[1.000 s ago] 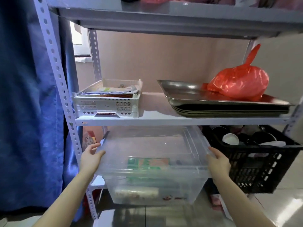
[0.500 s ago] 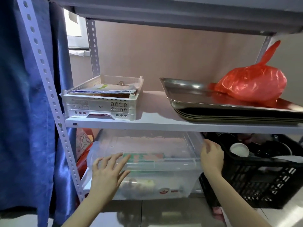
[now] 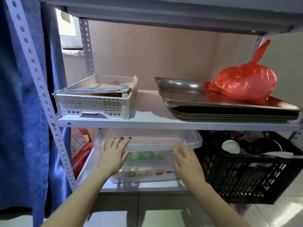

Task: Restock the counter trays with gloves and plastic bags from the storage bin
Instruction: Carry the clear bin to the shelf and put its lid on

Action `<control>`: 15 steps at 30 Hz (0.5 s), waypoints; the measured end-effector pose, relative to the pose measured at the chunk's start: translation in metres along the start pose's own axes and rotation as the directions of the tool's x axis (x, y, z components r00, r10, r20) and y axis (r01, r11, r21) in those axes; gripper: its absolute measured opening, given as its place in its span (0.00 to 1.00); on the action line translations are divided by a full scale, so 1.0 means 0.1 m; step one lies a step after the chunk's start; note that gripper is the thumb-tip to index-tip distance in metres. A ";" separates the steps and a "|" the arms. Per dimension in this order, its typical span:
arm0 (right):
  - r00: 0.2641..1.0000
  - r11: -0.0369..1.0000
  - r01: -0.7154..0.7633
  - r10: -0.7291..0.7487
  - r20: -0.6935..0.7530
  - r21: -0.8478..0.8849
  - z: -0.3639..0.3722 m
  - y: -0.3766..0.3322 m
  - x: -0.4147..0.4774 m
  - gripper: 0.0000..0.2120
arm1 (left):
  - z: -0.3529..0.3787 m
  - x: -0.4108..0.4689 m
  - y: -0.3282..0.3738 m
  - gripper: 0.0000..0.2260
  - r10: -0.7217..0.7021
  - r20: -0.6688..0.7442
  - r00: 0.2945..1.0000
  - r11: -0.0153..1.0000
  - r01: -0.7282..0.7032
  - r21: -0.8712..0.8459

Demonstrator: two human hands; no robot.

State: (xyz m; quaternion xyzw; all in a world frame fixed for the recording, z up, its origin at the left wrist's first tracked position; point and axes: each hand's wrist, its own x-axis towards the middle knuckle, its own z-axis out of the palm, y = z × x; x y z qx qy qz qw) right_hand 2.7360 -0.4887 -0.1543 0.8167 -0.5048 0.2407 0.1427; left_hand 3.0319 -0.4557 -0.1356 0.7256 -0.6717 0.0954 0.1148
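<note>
As left hand (image 3: 111, 154) and right hand (image 3: 186, 163) press open-palmed, the storage bin (image 3: 150, 161) could skew; black crate (image 3: 246, 174) crowds its three o'clock.

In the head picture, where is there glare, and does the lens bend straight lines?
Head view: the window is blown out at upper left; glare on the steel tray and floor tiles; the shelf post slants, likely wide-angle distortion; the clear bin looks hazy.
</note>
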 end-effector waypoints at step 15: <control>0.935 0.994 -0.062 0.025 0.355 0.094 -0.43 -0.10 0.22 0.29 | -0.33 -0.36 -0.17 0.34 0.122 0.217 0.969 0.983 -0.148 0.110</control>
